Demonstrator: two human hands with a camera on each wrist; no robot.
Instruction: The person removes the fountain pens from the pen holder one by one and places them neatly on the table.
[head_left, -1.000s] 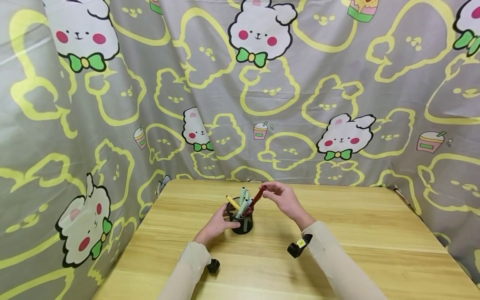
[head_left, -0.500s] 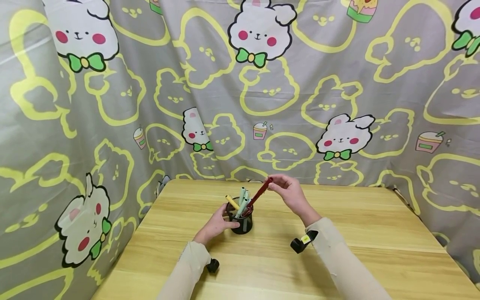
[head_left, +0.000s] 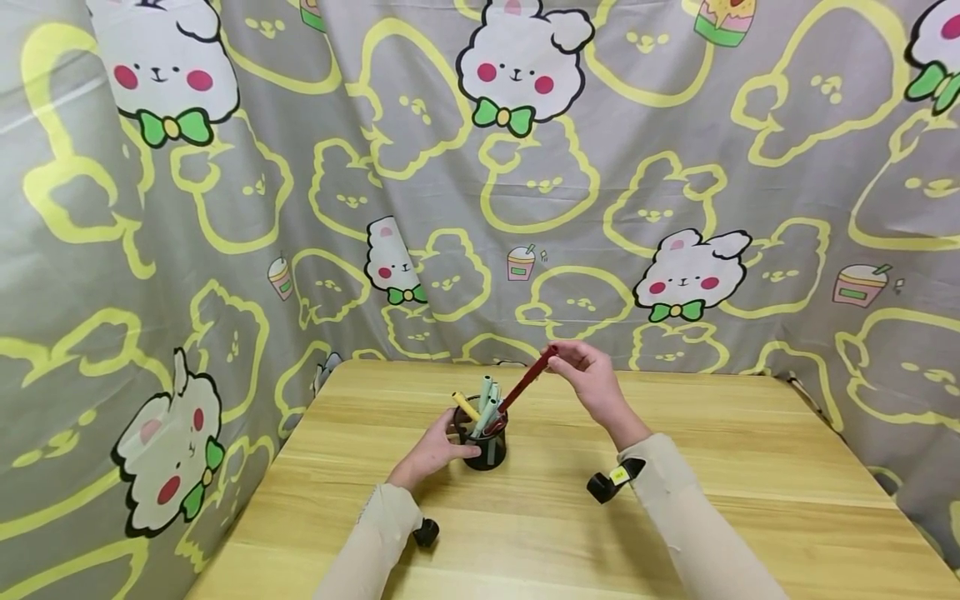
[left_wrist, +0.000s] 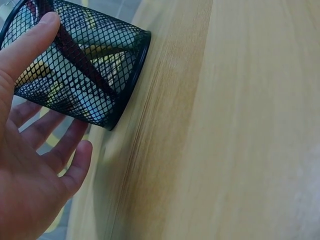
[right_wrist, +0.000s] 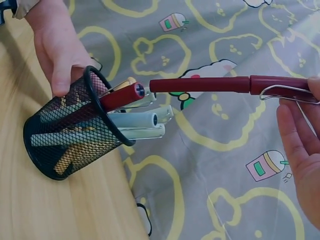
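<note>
My left hand (head_left: 431,451) grips a black mesh pen holder (head_left: 492,456) standing on the wooden table, thumb on one side and fingers around the other. In the left wrist view the thumb lies against the mesh (left_wrist: 107,75). Up and to the right of the holder, my right hand (head_left: 594,385) pinches a dark red pen (head_left: 529,379) near its clip end. The right wrist view shows that pen (right_wrist: 200,85) with its far end just outside the holder's mouth. Another red pen (right_wrist: 122,98), pale green pens (right_wrist: 132,120) and a yellow pen (head_left: 466,406) stick out of the holder.
A wooden table (head_left: 675,500) spreads around the hands. Grey curtains (head_left: 442,192) with yellow outlines and cartoon bunnies hang behind and at both sides. Black cameras are strapped at both wrists, the right one (head_left: 602,487) close above the tabletop.
My right hand has moved up and to the right, drawing the dark red pen out of the holder. My left hand and the holder have stayed in place.
</note>
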